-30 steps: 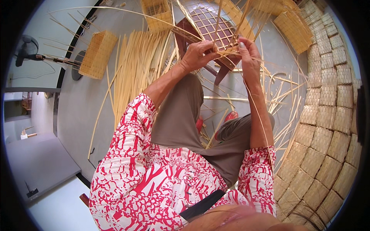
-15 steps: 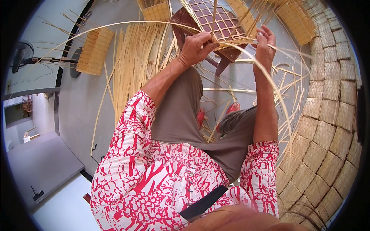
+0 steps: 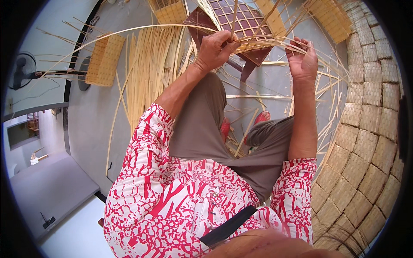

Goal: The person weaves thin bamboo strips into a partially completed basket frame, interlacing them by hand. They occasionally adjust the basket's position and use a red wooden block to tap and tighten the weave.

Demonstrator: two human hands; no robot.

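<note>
My left hand (image 3: 216,50) pinches thin pale strips, apparently bamboo, at the near corner of an open lattice (image 3: 237,16). The lattice lies over a dark red wooden stool (image 3: 254,56), with several loose strip ends standing up from it. Off to the right, my right hand (image 3: 303,59) has its palm turned up and its fingers curled about the long bamboo strips (image 3: 269,41) that stretch between both hands. One strip (image 3: 142,27) arcs from beside my left hand far out to the left. My fingers partly hide the woven corner.
Many flat strips (image 3: 148,73) lie on the grey floor at left. Partly woven baskets stand around: one at left (image 3: 104,60), one at the top (image 3: 167,10), one at upper right (image 3: 329,19). Stacked woven blocks (image 3: 365,116) line the right side. A fan (image 3: 21,71) stands far left.
My right hand has shifted right and slightly down, its palm turning upward. The strip that arced down past my right forearm now runs flatter toward the right. My left hand stays at the corner.
</note>
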